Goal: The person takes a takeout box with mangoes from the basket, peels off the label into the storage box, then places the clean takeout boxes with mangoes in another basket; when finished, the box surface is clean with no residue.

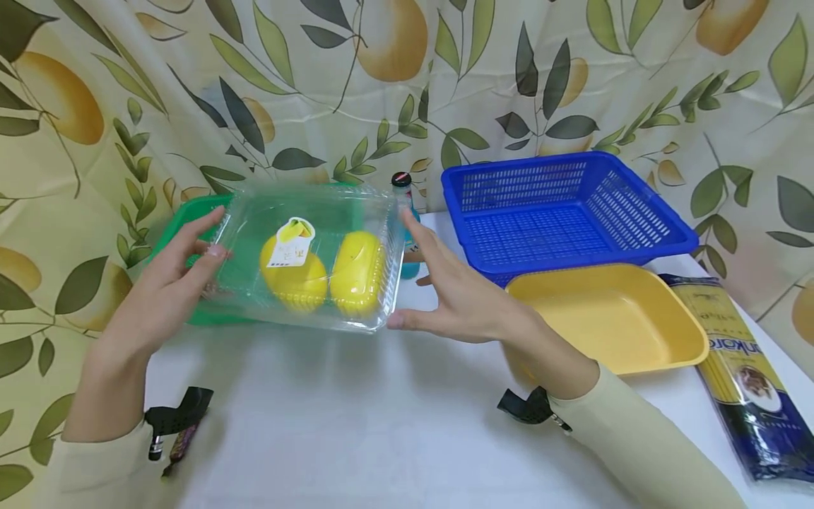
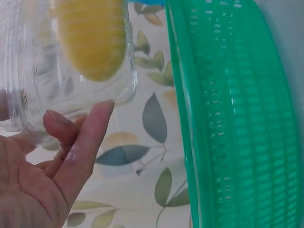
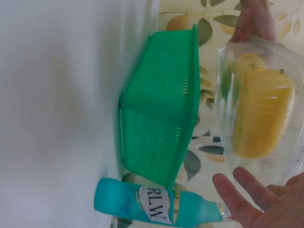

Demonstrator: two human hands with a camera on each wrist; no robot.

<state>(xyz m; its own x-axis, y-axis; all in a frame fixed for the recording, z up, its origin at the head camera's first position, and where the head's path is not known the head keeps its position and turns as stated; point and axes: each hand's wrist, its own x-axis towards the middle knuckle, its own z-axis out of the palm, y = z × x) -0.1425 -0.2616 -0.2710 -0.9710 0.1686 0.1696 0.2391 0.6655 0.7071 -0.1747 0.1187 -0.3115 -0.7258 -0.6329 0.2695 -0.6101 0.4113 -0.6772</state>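
Observation:
A clear plastic clamshell box [image 1: 305,258] hangs tilted in the air in front of the green basket [image 1: 219,311]. Two yellow fruits [image 1: 357,272], which look like mangoes, lie inside, and a white label [image 1: 291,244] is on the lid. My left hand [image 1: 162,283] grips the box's left end between thumb and fingers, and the left wrist view shows those fingers bent at its edge. At the other end, my right hand [image 1: 461,293] has its thumb at the near corner. Its fingers [image 3: 232,190] reach out fairly straight beside the box; how firmly they touch is unclear.
Behind the box stands a blue bottle [image 3: 156,204] with a dark cap, partly hidden. A blue basket [image 1: 566,230] stands at the back right. A yellow tray [image 1: 598,325] sits before it, and a spaghetti packet [image 1: 740,375] lies at the right. Patterned cloth hangs behind.

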